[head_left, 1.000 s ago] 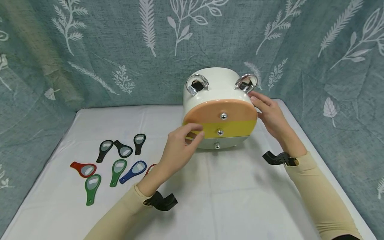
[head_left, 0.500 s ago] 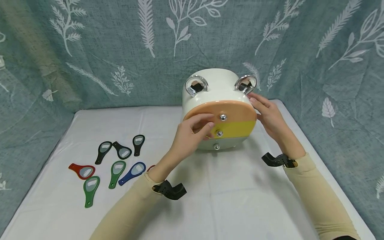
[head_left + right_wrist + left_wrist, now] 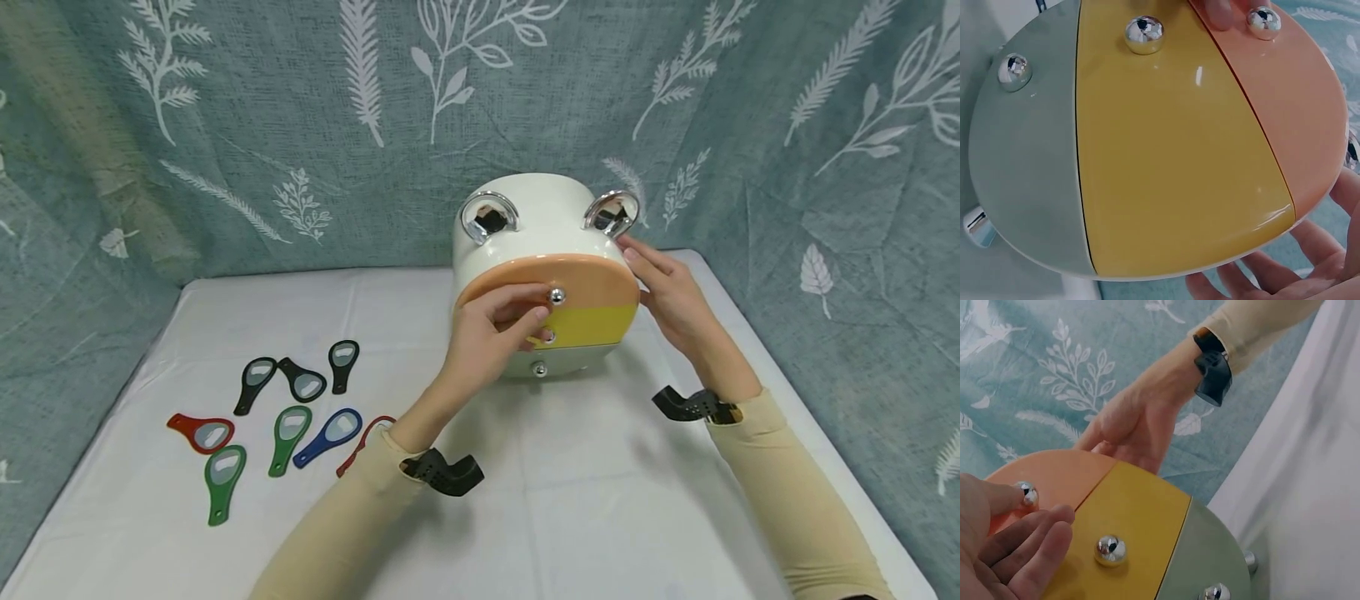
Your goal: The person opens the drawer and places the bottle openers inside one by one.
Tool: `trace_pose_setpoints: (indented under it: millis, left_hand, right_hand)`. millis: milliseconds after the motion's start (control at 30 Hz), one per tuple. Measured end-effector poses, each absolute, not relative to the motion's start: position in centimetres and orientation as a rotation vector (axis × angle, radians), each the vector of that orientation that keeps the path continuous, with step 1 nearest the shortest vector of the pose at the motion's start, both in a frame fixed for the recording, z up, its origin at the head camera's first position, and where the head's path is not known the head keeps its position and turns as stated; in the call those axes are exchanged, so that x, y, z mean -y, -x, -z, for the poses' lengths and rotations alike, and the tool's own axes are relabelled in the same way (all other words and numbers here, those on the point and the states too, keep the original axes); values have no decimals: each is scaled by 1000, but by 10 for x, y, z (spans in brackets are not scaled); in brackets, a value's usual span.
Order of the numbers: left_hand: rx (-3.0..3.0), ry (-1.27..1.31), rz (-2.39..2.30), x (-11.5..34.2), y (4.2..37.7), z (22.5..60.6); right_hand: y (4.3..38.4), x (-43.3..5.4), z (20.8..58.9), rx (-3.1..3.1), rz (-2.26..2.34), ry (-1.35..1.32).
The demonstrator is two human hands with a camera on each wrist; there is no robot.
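Note:
A small white drawer cabinet point(image 3: 536, 200) with two chrome ring-shaped eyes on top faces me. Its front has an orange top drawer point(image 3: 600, 279), a yellow middle drawer point(image 3: 1172, 137) and a grey-green bottom drawer point(image 3: 1029, 162), each with a round chrome knob. My left hand point(image 3: 487, 333) is at the front, index fingertip right at the top knob point(image 3: 1030, 499) and thumb lower, in front of the yellow drawer; its other fingers are bent loosely. Against the cabinet's right side rests my right hand point(image 3: 678, 304), fingers extended along the wall, some tips hidden behind it.
Several bottle openers lie on the white cloth at left: black point(image 3: 257, 382), green point(image 3: 223, 483), blue point(image 3: 330, 435) and red point(image 3: 201, 432). Another red opener point(image 3: 363, 446) is partly covered by my left forearm. A patterned curtain point(image 3: 315, 125) closes off the back and sides.
My left hand has moved right and up across the drawer fronts, from the cabinet's left edge to the top knob. The right hand stays at the side; the drawers remain closed.

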State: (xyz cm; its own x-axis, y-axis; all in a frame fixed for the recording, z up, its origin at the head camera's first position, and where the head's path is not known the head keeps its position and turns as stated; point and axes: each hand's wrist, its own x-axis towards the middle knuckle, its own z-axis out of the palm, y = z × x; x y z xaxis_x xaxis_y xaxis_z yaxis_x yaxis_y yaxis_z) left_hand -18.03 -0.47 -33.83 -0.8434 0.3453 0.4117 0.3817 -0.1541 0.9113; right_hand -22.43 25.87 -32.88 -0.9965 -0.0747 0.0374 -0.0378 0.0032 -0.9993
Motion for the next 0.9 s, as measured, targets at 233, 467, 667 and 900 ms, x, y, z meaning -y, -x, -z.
trace_pose_setpoints:
  millis: [233, 467, 667, 900]
  left_hand:
    - [1976, 806, 2262, -6, 183, 340]
    - [1914, 740, 2292, -13, 182, 340]
    - [1919, 724, 2249, -14, 179, 343]
    - [1972, 693, 2236, -14, 169, 344]
  right_hand:
    - [222, -260, 330, -2231, 2168, 138]
    - [222, -260, 331, -2214, 2195, 136]
    - [223, -261, 332, -2212, 2187, 144]
    - [223, -265, 334, -2211, 2176, 194]
